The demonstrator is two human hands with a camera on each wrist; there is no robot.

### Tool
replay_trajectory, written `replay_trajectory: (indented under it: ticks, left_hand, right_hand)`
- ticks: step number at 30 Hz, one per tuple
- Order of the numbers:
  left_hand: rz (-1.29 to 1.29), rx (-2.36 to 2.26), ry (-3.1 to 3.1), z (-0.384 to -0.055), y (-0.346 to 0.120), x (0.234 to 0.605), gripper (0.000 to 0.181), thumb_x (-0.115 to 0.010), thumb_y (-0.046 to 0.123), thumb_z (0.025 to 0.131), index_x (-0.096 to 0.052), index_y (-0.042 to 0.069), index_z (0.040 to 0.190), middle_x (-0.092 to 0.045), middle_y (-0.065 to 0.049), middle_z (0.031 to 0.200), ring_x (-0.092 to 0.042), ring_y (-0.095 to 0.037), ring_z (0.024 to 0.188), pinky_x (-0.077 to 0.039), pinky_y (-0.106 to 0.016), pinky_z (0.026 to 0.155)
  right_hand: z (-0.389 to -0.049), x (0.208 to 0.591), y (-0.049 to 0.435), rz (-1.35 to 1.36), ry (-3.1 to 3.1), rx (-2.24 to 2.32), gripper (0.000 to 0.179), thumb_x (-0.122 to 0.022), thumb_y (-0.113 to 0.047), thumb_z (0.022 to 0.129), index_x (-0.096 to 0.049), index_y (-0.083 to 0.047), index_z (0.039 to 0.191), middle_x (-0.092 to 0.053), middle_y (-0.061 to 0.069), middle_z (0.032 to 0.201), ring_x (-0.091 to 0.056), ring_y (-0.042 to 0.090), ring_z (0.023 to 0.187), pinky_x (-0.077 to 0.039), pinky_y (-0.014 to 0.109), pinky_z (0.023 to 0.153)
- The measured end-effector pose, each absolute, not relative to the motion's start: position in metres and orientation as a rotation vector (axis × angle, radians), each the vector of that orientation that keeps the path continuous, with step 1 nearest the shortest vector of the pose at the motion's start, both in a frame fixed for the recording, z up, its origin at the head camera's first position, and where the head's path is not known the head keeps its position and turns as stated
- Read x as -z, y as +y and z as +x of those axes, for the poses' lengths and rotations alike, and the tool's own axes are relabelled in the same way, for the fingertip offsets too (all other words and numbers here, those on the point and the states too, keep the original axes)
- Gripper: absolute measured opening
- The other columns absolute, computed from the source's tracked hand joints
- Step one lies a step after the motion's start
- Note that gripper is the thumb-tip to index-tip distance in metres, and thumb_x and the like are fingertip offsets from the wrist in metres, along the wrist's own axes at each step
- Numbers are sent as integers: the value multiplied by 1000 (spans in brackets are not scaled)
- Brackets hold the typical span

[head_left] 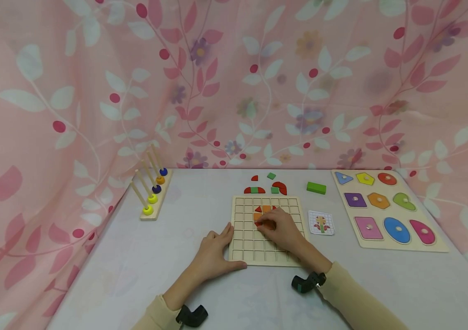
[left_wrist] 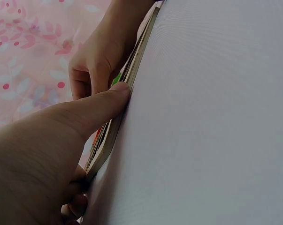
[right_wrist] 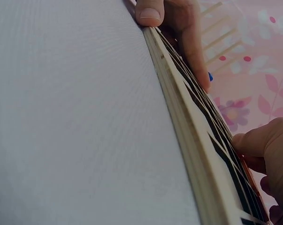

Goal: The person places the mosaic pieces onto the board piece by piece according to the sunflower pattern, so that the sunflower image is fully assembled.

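The fingers of the right hand bend over a red piece on the grid board — pinching or only pressing, I cannot tell — while the left hand, thumb and fingers extended, touches the board's near and left edges. The step looks like seating that piece, and the next move probably calls for squaring it in its cell, by the pattern card. The white-covered desk also carries a peg stand and shape puzzle, before pink floral drapery.
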State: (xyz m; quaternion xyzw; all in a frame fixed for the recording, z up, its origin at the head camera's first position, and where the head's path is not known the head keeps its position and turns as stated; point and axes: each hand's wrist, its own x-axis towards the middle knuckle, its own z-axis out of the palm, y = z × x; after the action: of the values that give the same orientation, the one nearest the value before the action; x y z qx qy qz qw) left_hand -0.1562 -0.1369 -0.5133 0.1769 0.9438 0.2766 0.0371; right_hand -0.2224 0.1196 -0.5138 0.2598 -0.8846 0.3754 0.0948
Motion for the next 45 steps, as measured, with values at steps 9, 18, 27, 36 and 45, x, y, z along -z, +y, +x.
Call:
replay_trajectory:
  ticks: [9, 18, 27, 36, 45]
  left_hand:
    - [548, -851, 2906, -156, -137, 514, 114, -85, 68, 77, -43, 3, 161, -36, -11, 170, -37, -12, 89, -32, -29, 76]
    - [541, -833, 2898, -157, -137, 514, 115, -84, 69, 77, -42, 4, 162, -35, -10, 171, -36, -13, 89, -32, -30, 77]
    - [535, -814, 2902, -156, -137, 514, 115, -84, 70, 77, -42, 4, 162, -35, -8, 171, -36, -13, 89, -32, -30, 76]
    - [523, -817, 2897, -156, -138, 513, 115, -84, 70, 77, -41, 6, 162, -33, -6, 172, -36, -12, 90, -32, -30, 77]
    - [512, -823, 2890, -156, -137, 513, 115, -84, 70, 77, -41, 6, 162, -33, -6, 172, -37, -13, 91, -32, -30, 77]
  right_hand:
    - [-222, 515, 121, 774, -2606, -1132, 15, -84, -10, 90, -82, -12, 105, -77, 1, 106, -63, 19, 100, -53, 36, 85]
    - [-222, 516, 122, 744, -2608, -1149, 16, -85, -10, 89, -83, -11, 105, -78, 1, 104, -61, 18, 97, -51, 35, 82]
    - [-225, 519, 123, 793, -2555, -1124, 15, -85, -9, 88, -83, -11, 102, -79, 1, 102, -60, 17, 93, -49, 33, 78]
    - [-225, 517, 121, 839, -2543, -1075, 11, -86, -7, 87, -85, -13, 96, -78, 0, 100, -60, 18, 93, -46, 35, 77]
    - [-225, 517, 122, 832, -2568, -1067, 11, -85, -7, 87, -85, -13, 96, -78, 0, 102, -58, 18, 94, -45, 35, 77]
